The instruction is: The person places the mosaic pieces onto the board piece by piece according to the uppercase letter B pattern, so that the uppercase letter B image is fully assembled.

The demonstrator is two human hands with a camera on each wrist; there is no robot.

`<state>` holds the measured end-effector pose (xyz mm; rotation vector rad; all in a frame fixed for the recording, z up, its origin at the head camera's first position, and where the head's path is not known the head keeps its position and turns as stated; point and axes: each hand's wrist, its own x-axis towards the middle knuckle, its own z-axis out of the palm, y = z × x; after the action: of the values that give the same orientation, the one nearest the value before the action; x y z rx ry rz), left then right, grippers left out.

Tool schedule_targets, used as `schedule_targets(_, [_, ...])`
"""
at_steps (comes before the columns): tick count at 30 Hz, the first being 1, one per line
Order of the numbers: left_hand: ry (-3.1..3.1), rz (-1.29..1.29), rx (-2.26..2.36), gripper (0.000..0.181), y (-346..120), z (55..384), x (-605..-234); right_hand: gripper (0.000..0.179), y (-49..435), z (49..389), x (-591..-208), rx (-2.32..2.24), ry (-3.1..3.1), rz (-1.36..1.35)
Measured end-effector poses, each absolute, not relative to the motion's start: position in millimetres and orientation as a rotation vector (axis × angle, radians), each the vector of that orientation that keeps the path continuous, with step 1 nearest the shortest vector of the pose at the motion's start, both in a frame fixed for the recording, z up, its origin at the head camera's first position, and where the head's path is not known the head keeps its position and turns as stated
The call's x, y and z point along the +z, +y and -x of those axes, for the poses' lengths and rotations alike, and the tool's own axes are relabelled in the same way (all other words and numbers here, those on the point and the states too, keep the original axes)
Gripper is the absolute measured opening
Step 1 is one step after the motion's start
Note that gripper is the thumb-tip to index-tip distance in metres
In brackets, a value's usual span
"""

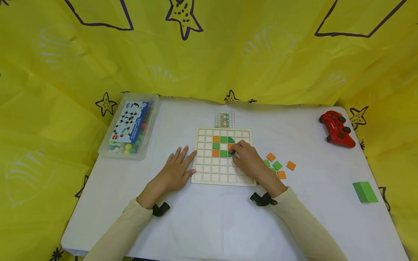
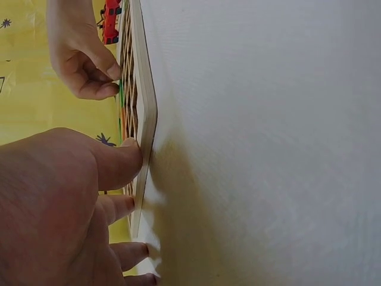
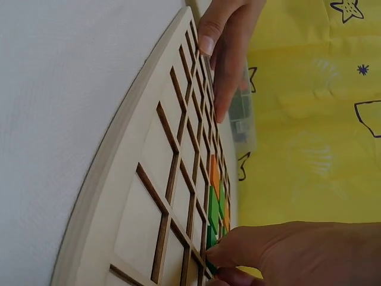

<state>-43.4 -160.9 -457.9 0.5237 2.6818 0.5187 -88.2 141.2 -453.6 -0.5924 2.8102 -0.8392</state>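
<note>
Board (image 1: 207,177), pale and gridded, lies mid-frame, partly filled with orange and green. We see the right hand (image 1: 249,158) pinching a dark green tile (image 1: 230,154), blocking part of the grid; the left hand (image 1: 175,173), fingers spread, touches the left edge. Loose tiles (image 1: 277,165) lie right, card (image 1: 224,119) above, box (image 1: 128,126) upper left, controller (image 1: 337,129) upper right, block (image 1: 365,192) lower right.

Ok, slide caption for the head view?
Right hand pinching a dark-green tile at the gridded wooden board, left hand on its edge, orange and green tiles loose alongside.
</note>
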Motion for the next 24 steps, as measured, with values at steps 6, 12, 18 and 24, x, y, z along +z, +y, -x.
schedule_targets(6, [2.678,-0.522,0.524,0.069,-160,43,-457,0.015,143,87,-454,-0.821,2.840,0.588])
schedule_targets(12, [2.678,-0.530,0.518,0.069,-160,43,-457,0.021,167,87,-445,-0.811,2.828,0.422])
schedule_targets(18, [2.682,-0.528,0.513,0.069,-160,43,-458,0.034,212,87,-433,-0.808,2.788,0.238])
schedule_targets(24, [2.686,-0.523,0.511,0.070,-159,43,-457,0.048,254,83,-431,-0.750,2.741,0.119])
